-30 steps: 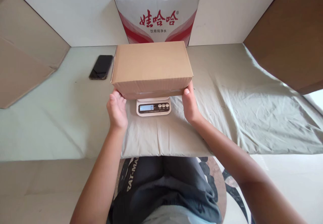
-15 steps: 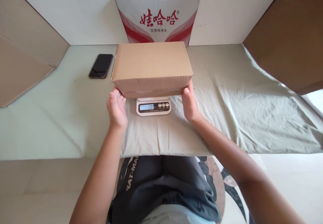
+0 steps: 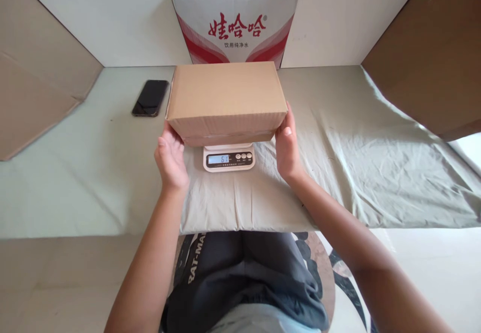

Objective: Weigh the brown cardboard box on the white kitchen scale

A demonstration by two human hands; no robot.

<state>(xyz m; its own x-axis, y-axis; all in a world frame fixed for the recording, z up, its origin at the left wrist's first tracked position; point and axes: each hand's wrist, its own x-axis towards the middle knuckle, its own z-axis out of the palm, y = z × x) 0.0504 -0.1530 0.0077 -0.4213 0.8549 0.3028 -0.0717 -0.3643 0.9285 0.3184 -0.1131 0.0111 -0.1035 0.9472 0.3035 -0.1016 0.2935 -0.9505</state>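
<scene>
Cardboard box (image 3: 225,97) on scale (image 3: 229,158), display at box's 6 o'clock. Left hand (image 3: 171,157) and right hand (image 3: 287,147) flat, open against box ends, gripping nothing; advisable: release fully, centre load for true reading.

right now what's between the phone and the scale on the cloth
In the head view, the left end of the cardboard box and the left hand at it lie between the phone and scale.

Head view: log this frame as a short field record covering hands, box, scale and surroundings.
left hand: open, at the cardboard box's left end
right hand: open, at its right end
cardboard box: closed, on the scale
scale: white, display lit, digits look like 61
phone: left of box, screen dark
cloth: pale green, wrinkled
</scene>
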